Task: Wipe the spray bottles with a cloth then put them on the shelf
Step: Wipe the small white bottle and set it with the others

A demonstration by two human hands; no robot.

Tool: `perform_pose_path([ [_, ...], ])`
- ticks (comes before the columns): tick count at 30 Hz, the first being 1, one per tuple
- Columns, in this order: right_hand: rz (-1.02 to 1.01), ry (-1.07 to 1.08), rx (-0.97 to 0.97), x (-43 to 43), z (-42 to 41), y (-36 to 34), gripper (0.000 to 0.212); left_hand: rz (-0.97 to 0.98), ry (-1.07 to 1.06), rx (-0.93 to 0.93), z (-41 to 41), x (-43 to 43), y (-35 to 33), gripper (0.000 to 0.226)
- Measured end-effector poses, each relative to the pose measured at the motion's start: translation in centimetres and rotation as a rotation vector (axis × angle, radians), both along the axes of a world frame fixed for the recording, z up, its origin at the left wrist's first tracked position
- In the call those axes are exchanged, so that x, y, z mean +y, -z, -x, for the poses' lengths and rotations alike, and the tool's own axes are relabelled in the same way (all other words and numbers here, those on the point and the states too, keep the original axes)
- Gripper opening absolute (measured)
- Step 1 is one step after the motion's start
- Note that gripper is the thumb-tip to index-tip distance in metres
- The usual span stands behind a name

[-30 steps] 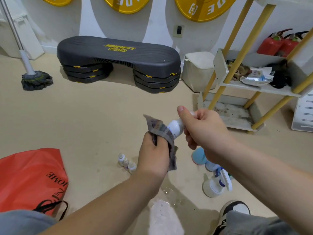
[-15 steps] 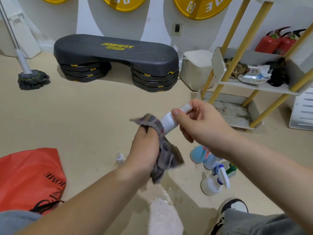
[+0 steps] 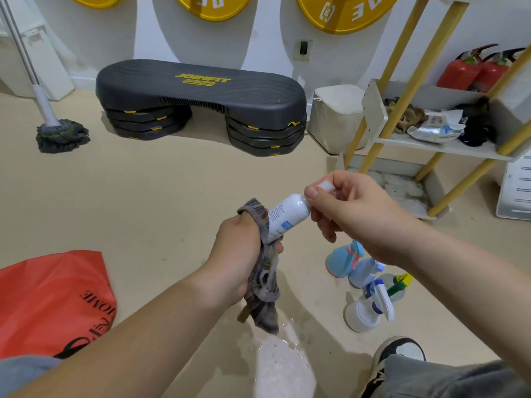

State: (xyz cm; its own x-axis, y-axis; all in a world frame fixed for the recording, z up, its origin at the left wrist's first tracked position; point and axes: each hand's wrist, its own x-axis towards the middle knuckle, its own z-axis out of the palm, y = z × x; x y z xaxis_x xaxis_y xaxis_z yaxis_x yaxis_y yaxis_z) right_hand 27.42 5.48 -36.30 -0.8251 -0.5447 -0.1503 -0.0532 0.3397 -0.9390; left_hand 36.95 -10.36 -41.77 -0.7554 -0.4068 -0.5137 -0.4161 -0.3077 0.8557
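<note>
The white shelf [image 3: 474,149] with yellow legs is standing well apart, off to the right, waiting for clean bottles. A bunch of bigger spray bottles [image 3: 359,314] is sitting on the floor near the right arm (not wiped yet, I am guessing). The left hand [image 3: 235,259] is curling round a gray cloth [image 3: 263,285] and pressing it onto the bottom part of 1 small white spray bottle [image 3: 287,216], which is being held up in the air between the 2 hands. The right hand [image 3: 353,214] is pinching the bottle's top end, by the cap [image 3: 326,185], with thumb and fingers. To do this well, I think the right hand should be turning the bottle slowly while the cloth is hugging it all the way round and sliding up to the neck. A pinch that small could be slipping, so gripping firmly is smart.
</note>
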Motion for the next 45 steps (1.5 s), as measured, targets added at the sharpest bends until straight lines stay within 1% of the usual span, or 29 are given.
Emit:
perform_pose_path([
  [1, 0.004, 0.031, 0.003, -0.2, -0.2, 0.2, 0.026, 0.090, 0.033, 0.019, 0.0, 0.1, 0.1, 0.034],
  [2, 0.010, 0.057, -0.001, -0.4, -0.5, 0.4, 0.028, 0.275, 0.103, 0.053, -0.1, 0.2, 0.2, 0.037],
  [4, 0.015, 0.071, -0.018, -0.9, -1.2, 0.8, 0.030, 0.765, 0.296, 0.203, -0.6, 0.6, 0.7, 0.035],
  [5, 0.019, 0.060, -0.031, -1.1, -1.6, 0.9, 0.029, 0.959, 0.370, 0.306, -0.8, 0.7, 0.8, 0.031],
  [6, 0.026, 0.044, -0.048, -1.2, -1.9, 1.0, 0.028, 1.076, 0.397, 0.391, -1.0, 0.7, 0.6, 0.029],
  [7, 0.034, 0.028, -0.060, -1.3, -2.1, 1.0, 0.026, 1.114, 0.392, 0.441, -1.1, 0.7, 0.2, 0.029],
  [8, 0.042, 0.012, -0.065, -1.3, -2.2, 1.0, 0.024, 1.097, 0.381, 0.445, -1.1, 0.5, 0.2, 0.030],
  [9, 0.048, -0.003, -0.062, -1.2, -2.1, 0.9, 0.023, 1.021, 0.379, 0.419, -1.1, 0.2, -0.1, 0.029],
  [10, 0.050, -0.014, -0.051, -1.1, -2.0, 0.8, 0.024, 0.887, 0.383, 0.365, -0.9, -0.1, -0.2, 0.028],
  [13, 0.017, -0.011, 0.010, -0.3, -1.1, 0.6, 0.024, 0.352, 0.351, 0.148, -0.3, -1.1, -0.8, 0.036],
  [14, 0.007, -0.014, 0.023, 0.1, -0.7, 0.5, 0.021, 0.155, 0.322, 0.085, -0.1, -1.3, -0.7, 0.032],
  [16, -0.003, -0.050, 0.020, 0.9, -0.1, 0.4, 0.016, -0.242, 0.235, 0.064, -0.2, -1.2, -0.6, 0.025],
  [17, 0.005, -0.071, -0.002, 1.2, 0.1, 0.3, 0.015, -0.332, 0.203, 0.077, -0.1, -1.0, -0.4, 0.024],
  [18, 0.023, -0.083, -0.036, 1.5, 0.2, 0.3, 0.015, -0.330, 0.187, 0.087, -0.1, -0.8, -0.3, 0.022],
  [19, 0.046, -0.083, -0.080, 1.7, 0.3, 0.3, 0.016, -0.272, 0.163, 0.105, 0.0, -0.5, -0.3, 0.021],
  [21, 0.099, -0.051, -0.190, 1.7, 0.3, 0.3, 0.024, -0.099, 0.077, 0.153, -0.1, 0.1, -0.3, 0.022],
  [23, 0.125, 0.014, -0.299, 1.7, 0.4, 0.3, 0.037, 0.121, 0.006, 0.179, -0.2, 0.5, -0.2, 0.027],
  [24, 0.124, 0.049, -0.338, 1.7, 0.5, 0.4, 0.040, 0.227, 0.010, 0.188, -0.5, 0.8, -0.3, 0.029],
  [26, 0.125, 0.088, -0.375, 1.8, 0.6, 0.5, 0.039, 0.344, 0.067, 0.221, -1.0, 1.2, -0.3, 0.029],
  [29, 0.125, 0.108, -0.318, 1.8, 0.6, 0.6, 0.031, 0.488, 0.161, 0.261, -1.6, 1.2, -0.4, 0.030],
  [32, 0.090, 0.071, -0.144, 1.7, 0.1, 0.6, 0.028, 0.718, 0.293, 0.271, -1.4, 0.8, -0.6, 0.039],
  [34, 0.046, -0.007, -0.016, 1.4, -0.6, 0.6, 0.019, 0.790, 0.402, 0.279, -1.3, 0.7, -1.0, 0.040],
  [36, 0.055, -0.056, 0.038, 1.2, -1.1, 0.7, 0.015, 0.742, 0.466, 0.289, -1.2, 0.7, -1.6, 0.038],
  [37, 0.064, -0.068, 0.048, 1.1, -1.2, 0.6, 0.014, 0.664, 0.472, 0.294, -1.1, 0.7, -1.8, 0.036],
  [39, 0.055, -0.098, 0.061, 1.3, -0.9, 0.3, 0.013, 0.414, 0.467, 0.260, -0.7, 0.3, -2.0, 0.032],
  [42, 0.018, -0.125, 0.070, 1.8, -0.5, 0.0, 0.008, -0.018, 0.583, 0.118, -0.7, -0.3, -1.8, 0.040],
  [44, 0.002, -0.129, 0.042, 2.0, -0.3, 0.2, 0.008, -0.183, 0.595, 0.090, -1.1, 0.0, -1.2, 0.036],
  [45, -0.001, -0.123, 0.010, 2.1, -0.2, 0.3, 0.009, -0.209, 0.545, 0.082, -1.1, 0.3, -0.9, 0.036],
])
